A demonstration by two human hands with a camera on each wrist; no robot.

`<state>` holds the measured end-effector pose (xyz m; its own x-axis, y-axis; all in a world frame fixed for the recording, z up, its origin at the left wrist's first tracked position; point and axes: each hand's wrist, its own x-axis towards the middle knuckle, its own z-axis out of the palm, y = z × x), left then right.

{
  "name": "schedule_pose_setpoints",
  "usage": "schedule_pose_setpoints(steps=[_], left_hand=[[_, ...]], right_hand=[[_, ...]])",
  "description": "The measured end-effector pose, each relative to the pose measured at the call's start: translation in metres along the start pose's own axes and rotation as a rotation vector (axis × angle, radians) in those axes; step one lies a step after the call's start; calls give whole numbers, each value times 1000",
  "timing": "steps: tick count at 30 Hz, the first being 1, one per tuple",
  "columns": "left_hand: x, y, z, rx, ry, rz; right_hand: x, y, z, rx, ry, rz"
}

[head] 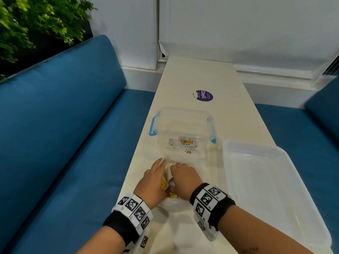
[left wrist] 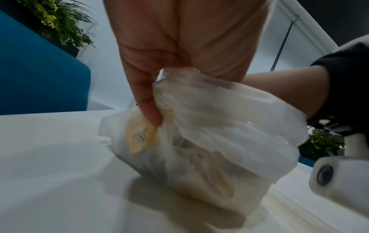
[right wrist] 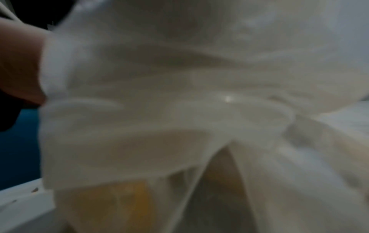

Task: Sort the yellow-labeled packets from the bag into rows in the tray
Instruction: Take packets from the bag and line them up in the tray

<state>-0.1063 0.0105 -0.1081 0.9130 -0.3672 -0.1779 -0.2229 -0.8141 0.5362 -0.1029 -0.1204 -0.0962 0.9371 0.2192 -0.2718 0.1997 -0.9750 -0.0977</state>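
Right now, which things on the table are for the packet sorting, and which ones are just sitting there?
For the job:
- plastic bag, gripped by the left hand and the right hand
- yellow-labeled packets, inside the bag
- clear tray, no packets in it yet

Just lying about:
- clear box with blue latches
- purple sticker
- blue sofa
- green plant

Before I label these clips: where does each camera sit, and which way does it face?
Head: worn on the head, looks forward and down at the table; shows the left hand and right hand on the bag.
Left wrist: low, along the thumb at the bag.
Right wrist: pressed against the bag, blurred.
All three share the bag.
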Motion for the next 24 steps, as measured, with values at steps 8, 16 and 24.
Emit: schedule_pose_setpoints(steps=[8,16,24], left_hand=[[2,-2,3,-6,8,-11],[12,-6,-3,9,0,-19],[0,17,-34,-172,298,-47]], right_hand=[[5,-2,3,-26,16,-29],[-10,18,-14,658,250,85],[-25,53,-63,1271,369,96]])
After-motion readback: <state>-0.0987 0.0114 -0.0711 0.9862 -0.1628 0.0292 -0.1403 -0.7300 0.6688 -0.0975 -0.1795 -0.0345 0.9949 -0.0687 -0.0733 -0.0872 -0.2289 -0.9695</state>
